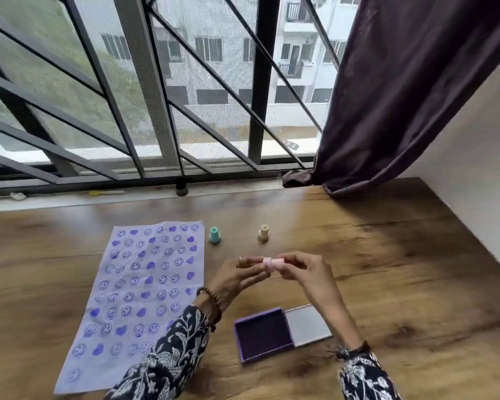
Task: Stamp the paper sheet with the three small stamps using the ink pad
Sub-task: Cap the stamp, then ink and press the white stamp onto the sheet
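Note:
A pale sheet of paper (pixel 104 287) lies on the wooden table at the left, covered with purple smiley and heart prints. A small pink stamp (pixel 272 263) is held sideways above the table between the fingertips of my left hand (pixel 237 277) and my right hand (pixel 303 274). A teal stamp (pixel 214 235) stands upright just right of the paper's top corner. A cream stamp (pixel 263 232) stands further right. The purple ink pad (pixel 262 333) lies open below my hands, its lid (pixel 308 324) folded out to the right.
The wooden table (pixel 401 269) runs to a window sill with metal bars (pixel 156 111) at the back. A dark curtain (pixel 401 96) hangs down to the table's back right. A white wall (pixel 479 168) bounds the right side.

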The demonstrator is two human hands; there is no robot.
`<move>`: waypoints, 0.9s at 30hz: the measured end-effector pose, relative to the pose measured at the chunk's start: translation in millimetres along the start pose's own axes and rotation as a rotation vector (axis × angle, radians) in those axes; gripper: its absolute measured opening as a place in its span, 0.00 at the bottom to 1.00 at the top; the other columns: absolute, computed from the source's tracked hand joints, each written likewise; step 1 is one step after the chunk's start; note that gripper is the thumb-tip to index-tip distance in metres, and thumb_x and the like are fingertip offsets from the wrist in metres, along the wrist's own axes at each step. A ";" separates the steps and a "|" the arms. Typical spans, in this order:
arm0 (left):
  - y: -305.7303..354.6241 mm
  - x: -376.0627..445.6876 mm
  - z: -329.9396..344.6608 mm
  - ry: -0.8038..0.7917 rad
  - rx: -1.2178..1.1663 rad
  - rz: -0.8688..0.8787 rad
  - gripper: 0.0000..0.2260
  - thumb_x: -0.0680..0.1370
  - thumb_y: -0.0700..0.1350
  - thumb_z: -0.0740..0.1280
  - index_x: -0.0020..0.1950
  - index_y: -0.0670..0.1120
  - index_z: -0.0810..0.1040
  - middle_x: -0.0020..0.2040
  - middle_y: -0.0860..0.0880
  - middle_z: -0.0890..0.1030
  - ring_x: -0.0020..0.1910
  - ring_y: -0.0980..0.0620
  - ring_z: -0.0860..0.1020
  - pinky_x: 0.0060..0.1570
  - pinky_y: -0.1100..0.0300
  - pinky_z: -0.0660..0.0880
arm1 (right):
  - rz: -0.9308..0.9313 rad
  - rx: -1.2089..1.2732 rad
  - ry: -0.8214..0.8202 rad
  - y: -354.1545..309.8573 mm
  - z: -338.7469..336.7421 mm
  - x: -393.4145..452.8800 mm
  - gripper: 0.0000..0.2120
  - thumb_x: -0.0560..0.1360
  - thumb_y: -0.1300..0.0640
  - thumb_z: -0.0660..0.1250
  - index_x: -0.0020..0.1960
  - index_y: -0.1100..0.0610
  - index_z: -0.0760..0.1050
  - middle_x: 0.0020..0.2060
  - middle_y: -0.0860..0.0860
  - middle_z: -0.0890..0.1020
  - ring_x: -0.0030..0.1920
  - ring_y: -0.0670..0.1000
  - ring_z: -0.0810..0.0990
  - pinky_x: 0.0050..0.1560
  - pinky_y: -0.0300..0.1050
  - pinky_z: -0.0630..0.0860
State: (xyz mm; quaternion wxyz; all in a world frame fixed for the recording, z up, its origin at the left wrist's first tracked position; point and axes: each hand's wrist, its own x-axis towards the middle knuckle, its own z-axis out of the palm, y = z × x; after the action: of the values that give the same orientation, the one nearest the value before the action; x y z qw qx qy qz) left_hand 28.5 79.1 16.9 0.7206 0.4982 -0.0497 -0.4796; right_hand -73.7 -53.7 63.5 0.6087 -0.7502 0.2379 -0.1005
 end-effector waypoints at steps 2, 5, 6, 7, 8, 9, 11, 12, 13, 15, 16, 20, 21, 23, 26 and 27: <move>1.4 8.4 5.0 0.040 0.054 0.012 0.11 0.72 0.34 0.67 0.54 0.35 0.78 0.43 0.45 0.85 0.42 0.54 0.83 0.42 0.69 0.80 | 0.006 -0.034 -0.011 3.2 -4.1 11.9 0.09 0.67 0.59 0.74 0.34 0.44 0.82 0.29 0.41 0.85 0.36 0.41 0.83 0.38 0.32 0.79; 6.3 25.5 6.9 0.231 0.487 0.165 0.15 0.71 0.39 0.70 0.57 0.39 0.77 0.45 0.46 0.82 0.46 0.50 0.81 0.45 0.66 0.79 | -0.040 -0.196 0.059 10.0 -14.1 36.2 0.10 0.68 0.61 0.72 0.34 0.47 0.81 0.33 0.40 0.84 0.36 0.38 0.80 0.40 0.30 0.77; 8.5 31.9 5.1 0.341 0.692 0.239 0.16 0.71 0.42 0.72 0.57 0.42 0.77 0.46 0.47 0.82 0.46 0.50 0.80 0.46 0.64 0.78 | -0.060 -0.272 0.122 12.2 -18.7 45.6 0.07 0.69 0.61 0.71 0.37 0.49 0.82 0.36 0.43 0.83 0.37 0.39 0.80 0.41 0.29 0.75; 10.7 37.3 3.6 0.439 0.872 0.299 0.18 0.70 0.45 0.72 0.58 0.45 0.76 0.47 0.47 0.82 0.46 0.51 0.80 0.47 0.64 0.77 | -0.072 -0.350 0.187 13.7 -23.3 54.5 0.05 0.69 0.61 0.71 0.41 0.52 0.83 0.39 0.46 0.82 0.38 0.41 0.79 0.41 0.30 0.74; 12.4 42.7 3.4 0.498 1.001 0.333 0.20 0.70 0.46 0.72 0.60 0.46 0.74 0.49 0.48 0.82 0.46 0.52 0.79 0.48 0.62 0.76 | -0.077 -0.423 0.242 15.0 -27.6 63.0 0.05 0.70 0.61 0.71 0.45 0.56 0.83 0.42 0.49 0.81 0.39 0.44 0.79 0.42 0.33 0.74; 13.0 49.1 4.2 0.517 1.087 0.346 0.21 0.70 0.47 0.71 0.62 0.47 0.72 0.52 0.47 0.81 0.48 0.51 0.79 0.51 0.60 0.76 | -0.078 -0.474 0.276 16.8 -31.2 71.3 0.06 0.70 0.61 0.70 0.47 0.58 0.82 0.44 0.51 0.80 0.40 0.46 0.78 0.44 0.37 0.73; 13.0 64.6 8.0 0.486 1.180 0.343 0.23 0.71 0.45 0.70 0.64 0.46 0.70 0.58 0.44 0.78 0.54 0.47 0.77 0.57 0.54 0.73 | -0.094 -0.520 0.300 19.1 -35.8 85.4 0.09 0.71 0.62 0.68 0.51 0.59 0.80 0.46 0.55 0.80 0.42 0.48 0.77 0.44 0.39 0.71; 13.2 72.1 10.1 0.465 1.196 0.337 0.22 0.71 0.44 0.70 0.64 0.45 0.70 0.59 0.43 0.77 0.56 0.45 0.76 0.58 0.53 0.72 | -0.107 -0.537 0.298 19.8 -36.4 91.5 0.11 0.71 0.62 0.68 0.54 0.59 0.79 0.46 0.55 0.80 0.42 0.48 0.77 0.44 0.38 0.70; 13.7 78.6 11.8 0.451 1.201 0.334 0.20 0.71 0.43 0.70 0.61 0.45 0.72 0.59 0.43 0.77 0.56 0.44 0.75 0.57 0.54 0.71 | -0.124 -0.562 0.289 21.3 -36.2 96.6 0.13 0.71 0.63 0.67 0.56 0.59 0.77 0.45 0.54 0.79 0.41 0.48 0.76 0.42 0.36 0.70; 15.5 86.6 12.9 0.438 1.207 0.340 0.14 0.70 0.41 0.70 0.55 0.44 0.75 0.55 0.42 0.78 0.53 0.43 0.76 0.52 0.56 0.72 | -0.138 -0.612 0.268 26.1 -35.3 105.0 0.15 0.71 0.64 0.67 0.58 0.58 0.75 0.44 0.51 0.77 0.41 0.48 0.77 0.39 0.33 0.69; 15.9 88.0 12.1 0.432 1.212 0.351 0.12 0.70 0.41 0.69 0.53 0.44 0.76 0.53 0.42 0.79 0.51 0.43 0.77 0.50 0.56 0.72 | -0.130 -0.627 0.261 28.6 -35.2 108.2 0.16 0.71 0.64 0.67 0.58 0.57 0.75 0.43 0.50 0.78 0.41 0.49 0.78 0.39 0.34 0.69; 11.6 78.6 9.1 0.414 1.187 0.408 0.07 0.70 0.42 0.69 0.47 0.47 0.76 0.45 0.45 0.83 0.43 0.48 0.79 0.41 0.61 0.73 | -0.115 -0.642 0.246 34.3 -33.9 111.3 0.16 0.71 0.66 0.67 0.58 0.58 0.75 0.50 0.57 0.81 0.45 0.54 0.81 0.44 0.43 0.76; 10.3 73.9 8.9 0.419 1.187 0.420 0.08 0.70 0.43 0.69 0.47 0.48 0.76 0.45 0.47 0.83 0.42 0.52 0.78 0.40 0.62 0.71 | -0.121 -0.652 0.258 32.5 -32.5 108.4 0.15 0.71 0.65 0.67 0.58 0.58 0.75 0.52 0.57 0.80 0.45 0.55 0.81 0.44 0.46 0.78; 8.4 63.1 9.1 0.424 1.213 0.452 0.10 0.70 0.45 0.70 0.50 0.49 0.77 0.48 0.48 0.82 0.42 0.56 0.75 0.41 0.67 0.68 | -0.157 -0.670 0.315 25.5 -28.7 96.8 0.13 0.72 0.62 0.67 0.57 0.56 0.75 0.53 0.55 0.79 0.43 0.52 0.80 0.42 0.46 0.78; 6.9 41.4 10.3 0.374 1.224 0.474 0.12 0.69 0.45 0.71 0.52 0.47 0.79 0.49 0.46 0.81 0.45 0.53 0.77 0.48 0.60 0.74 | -0.170 -0.480 0.279 8.3 -18.1 67.6 0.11 0.71 0.57 0.70 0.53 0.51 0.78 0.48 0.50 0.82 0.41 0.46 0.79 0.42 0.39 0.76; 6.3 32.1 11.3 0.338 1.208 0.471 0.11 0.70 0.45 0.70 0.52 0.48 0.79 0.47 0.47 0.80 0.45 0.51 0.78 0.49 0.58 0.76 | -0.142 -0.376 0.194 2.4 -12.2 54.3 0.12 0.70 0.56 0.71 0.52 0.48 0.79 0.46 0.48 0.82 0.41 0.45 0.79 0.43 0.35 0.76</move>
State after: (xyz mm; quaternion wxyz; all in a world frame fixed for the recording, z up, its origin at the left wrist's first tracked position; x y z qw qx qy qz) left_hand 43.5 48.0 14.3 0.3984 0.8582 -0.3033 -0.1129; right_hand -32.5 -90.7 56.6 0.4238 -0.8522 0.2564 -0.1684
